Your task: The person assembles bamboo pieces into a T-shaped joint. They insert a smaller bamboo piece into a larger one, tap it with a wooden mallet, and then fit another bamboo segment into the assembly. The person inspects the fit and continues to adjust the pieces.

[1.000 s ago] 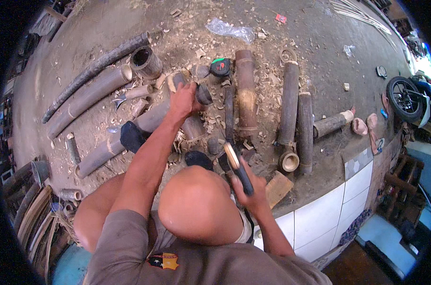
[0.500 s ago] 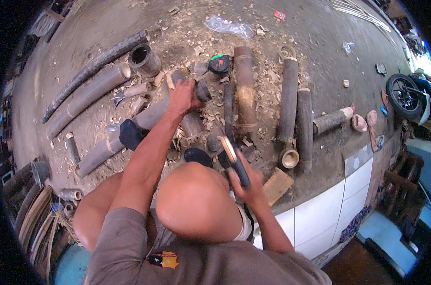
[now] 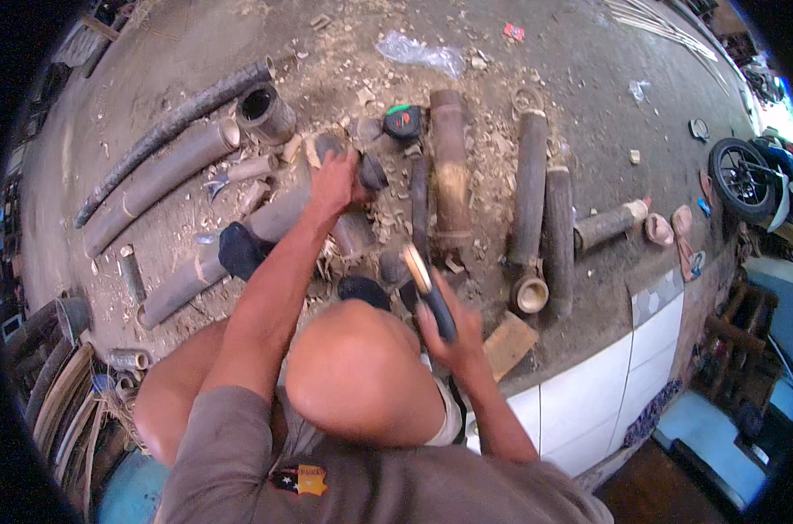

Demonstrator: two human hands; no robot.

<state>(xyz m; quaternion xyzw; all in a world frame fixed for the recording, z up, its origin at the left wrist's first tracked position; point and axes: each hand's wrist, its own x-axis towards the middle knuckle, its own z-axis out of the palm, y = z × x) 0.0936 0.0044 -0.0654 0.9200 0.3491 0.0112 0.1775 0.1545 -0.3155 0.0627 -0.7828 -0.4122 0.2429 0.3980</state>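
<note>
My left hand [image 3: 335,181] is closed around a bamboo piece [image 3: 373,171] whose dark ringed end shows to the right of my fingers. Just below that hand, a thicker bamboo section [image 3: 355,232] lies on the ground, partly covered. My right hand [image 3: 454,330], slightly blurred, grips a tool [image 3: 431,293] with a dark body and a pale yellowish strip along its upper part. Its exact kind is unclear, and it is held beside my bent knee. A long bamboo tube [image 3: 187,284] runs beneath my left forearm.
A black and green tape measure [image 3: 403,122] sits beyond my left hand. Bamboo tubes [image 3: 529,188] lie on both sides among scattered shavings. A short wide bamboo cup [image 3: 266,113] stands at the far left. White tiles [image 3: 580,384] edge the right; a motorcycle wheel [image 3: 741,179] is farther off.
The tool in my right hand has shifted slightly, its upper end now a little higher and more upright. My left hand keeps its grip in nearly the same place.
</note>
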